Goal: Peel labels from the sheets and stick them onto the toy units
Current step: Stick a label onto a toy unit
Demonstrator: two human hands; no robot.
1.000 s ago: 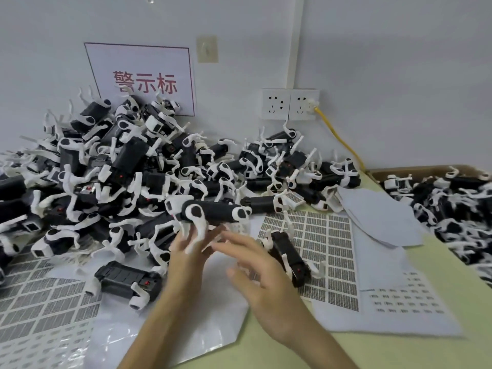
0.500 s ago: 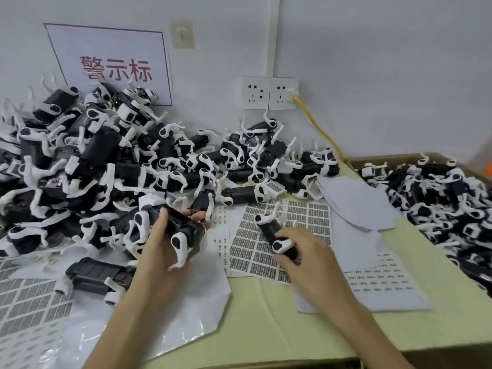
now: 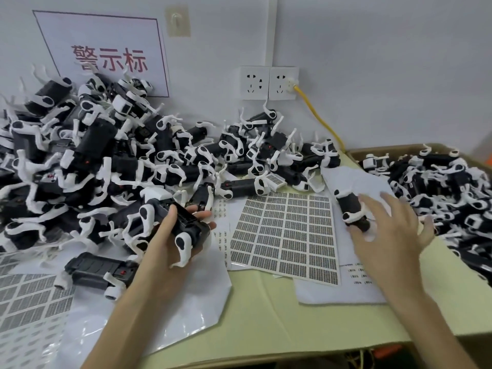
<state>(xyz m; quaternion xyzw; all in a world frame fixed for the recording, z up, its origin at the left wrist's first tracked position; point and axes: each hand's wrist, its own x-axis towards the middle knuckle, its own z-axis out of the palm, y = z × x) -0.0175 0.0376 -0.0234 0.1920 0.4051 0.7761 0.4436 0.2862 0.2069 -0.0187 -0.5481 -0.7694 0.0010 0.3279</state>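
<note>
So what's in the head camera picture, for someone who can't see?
A left hand grips a black-and-white toy unit while the open right hand reaches over a second toy on white paper. A label sheet lies between them, and a big toy pile sits behind.

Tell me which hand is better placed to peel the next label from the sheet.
Right. The right hand is open, with its fingers spread, just beside the label sheet. The left hand holds a toy, so it is busy.
</note>
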